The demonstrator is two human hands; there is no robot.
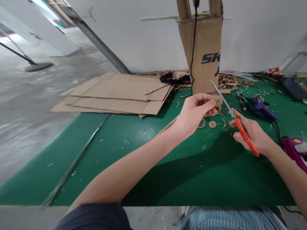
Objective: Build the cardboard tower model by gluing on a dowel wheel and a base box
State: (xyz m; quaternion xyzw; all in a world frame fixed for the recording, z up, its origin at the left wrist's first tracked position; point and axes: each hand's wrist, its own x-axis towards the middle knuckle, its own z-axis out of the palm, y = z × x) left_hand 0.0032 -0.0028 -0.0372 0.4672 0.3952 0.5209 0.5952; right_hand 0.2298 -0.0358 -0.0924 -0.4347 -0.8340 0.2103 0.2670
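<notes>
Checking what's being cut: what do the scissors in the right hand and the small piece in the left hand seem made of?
The scissors have shiny, probably steel blades and glossy orange plastic-looking handles. The piece in the left hand looks like matte brown cardboard, matching the scraps nearby; any corrugation is too small to see.

A workbench topped with a green mat (192,188) carries a stack of flattened cardboard sheets (115,95) at its far left, overlapping one another, with a long thin metal rod (74,159) lying apart from them nearer the front edge. Cardboard scraps (227,81) litter the far right of the mat around a small cardboard disc (212,124), beside an upright cardboard panel printed "SK" (203,54) and a blue glue gun (261,108). At the right edge sits a magenta appliance (296,151), too cropped to identify with certainty.
</notes>
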